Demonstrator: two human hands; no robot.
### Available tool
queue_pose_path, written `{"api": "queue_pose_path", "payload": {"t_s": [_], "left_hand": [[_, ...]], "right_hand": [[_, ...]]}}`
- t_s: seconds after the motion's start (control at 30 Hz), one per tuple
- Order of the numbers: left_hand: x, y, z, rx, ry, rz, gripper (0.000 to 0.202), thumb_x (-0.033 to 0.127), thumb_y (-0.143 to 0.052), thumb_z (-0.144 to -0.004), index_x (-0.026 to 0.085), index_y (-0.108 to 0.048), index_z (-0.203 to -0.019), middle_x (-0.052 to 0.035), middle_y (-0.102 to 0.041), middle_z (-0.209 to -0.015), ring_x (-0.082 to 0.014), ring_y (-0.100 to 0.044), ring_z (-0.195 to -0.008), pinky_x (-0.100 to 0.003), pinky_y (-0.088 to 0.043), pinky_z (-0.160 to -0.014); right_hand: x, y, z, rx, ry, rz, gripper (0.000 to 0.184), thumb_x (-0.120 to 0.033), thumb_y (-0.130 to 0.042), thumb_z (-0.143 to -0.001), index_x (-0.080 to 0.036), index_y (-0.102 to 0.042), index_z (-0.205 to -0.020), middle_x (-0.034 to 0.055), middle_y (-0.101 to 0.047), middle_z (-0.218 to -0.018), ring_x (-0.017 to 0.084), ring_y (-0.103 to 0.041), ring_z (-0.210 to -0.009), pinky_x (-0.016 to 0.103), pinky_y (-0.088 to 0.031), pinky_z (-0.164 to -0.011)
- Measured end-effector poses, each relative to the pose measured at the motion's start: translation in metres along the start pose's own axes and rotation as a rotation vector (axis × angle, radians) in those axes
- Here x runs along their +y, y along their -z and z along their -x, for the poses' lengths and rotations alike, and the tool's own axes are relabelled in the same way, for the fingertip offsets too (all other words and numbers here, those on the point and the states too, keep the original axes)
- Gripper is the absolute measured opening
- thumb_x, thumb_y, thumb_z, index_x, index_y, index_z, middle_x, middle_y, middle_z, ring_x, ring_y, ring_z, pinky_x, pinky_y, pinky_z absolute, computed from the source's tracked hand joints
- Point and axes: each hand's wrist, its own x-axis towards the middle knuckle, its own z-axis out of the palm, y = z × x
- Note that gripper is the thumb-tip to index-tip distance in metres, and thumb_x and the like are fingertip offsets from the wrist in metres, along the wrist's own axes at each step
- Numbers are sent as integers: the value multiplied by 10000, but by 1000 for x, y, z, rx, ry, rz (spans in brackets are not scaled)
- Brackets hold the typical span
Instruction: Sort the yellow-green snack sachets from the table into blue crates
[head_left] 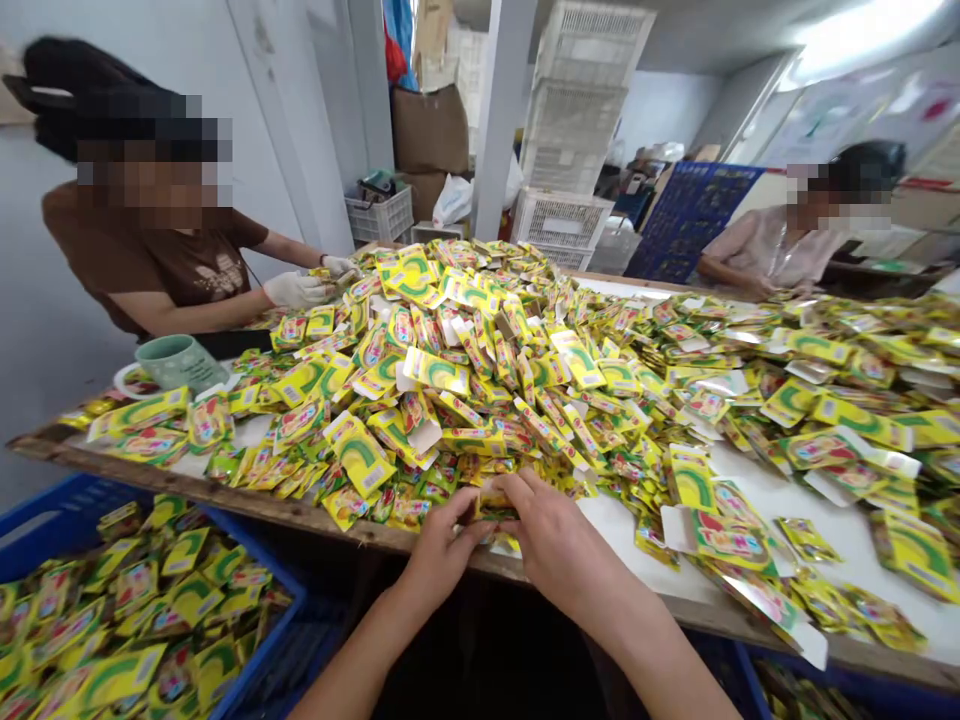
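Note:
My left hand (442, 545) and my right hand (559, 535) meet at the near edge of the table (757, 490). Together they pinch a small yellow packet (491, 500) between their fingertips. Both hands have curled fingers pressed on the packet. Just beyond them lies a big heap of yellow and green packets (480, 370) with folded cards, spread over the white tabletop. Part of the held packet is hidden by my fingers.
A blue crate (67, 500) full of packets sits low at the left. A green mug (180, 362) stands on the table's left corner. A gloved person (165, 260) works at the left; another person (787, 245) sits far right. White crates (577, 120) are stacked behind.

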Motion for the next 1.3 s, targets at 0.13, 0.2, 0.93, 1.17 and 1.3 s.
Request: {"api": "queue_pose_path", "payload": {"t_s": [0.13,0.2,0.93,1.17,1.3], "left_hand": [[-4,2,1,-49,16,93,247,319,-601,-820,189,-658,-1022,-32,-658,-925,-203,-574,-886,-276,-446,-794],[-4,3,1,-62,0,122,282,314,-612,-818,209,-648,-1078,-45,-667,-1046,-222,-581,-997,-298,-441,-885],[-14,16,-1,287,160,-54,364,453,-691,-715,237,-724,-1006,-21,-717,-1105,-264,-595,-1146,-368,-443,-1041],[-13,17,-6,291,19,-214,388,501,-691,-680,208,-720,-932,-42,-729,-1004,-276,-648,-1022,-435,-479,-1007],[-22,27,-2,281,-137,-300,307,484,-677,-709,233,-739,-874,-36,-726,-1004,-264,-655,-1001,-480,-421,-1065]], "right_hand": [[5,-6,-2,58,30,20,161,-107,-538,-840,-200,-634,-749,64,-595,-863,208,-531,-837,327,-449,-717],[7,-11,-2,76,72,39,174,-173,-599,-834,-195,-645,-667,88,-603,-1018,255,-497,-984,387,-445,-804],[14,-60,0,529,-244,-905,118,-329,-745,-727,-263,-773,-821,4,-688,-737,156,-609,-723,258,-463,-680],[21,-72,-3,604,-141,-835,114,-297,-782,-695,-234,-777,-790,-9,-670,-648,121,-589,-613,212,-445,-608],[21,-78,1,640,-122,-849,161,-316,-799,-675,-221,-781,-804,-13,-636,-616,113,-568,-576,202,-428,-549]]}}
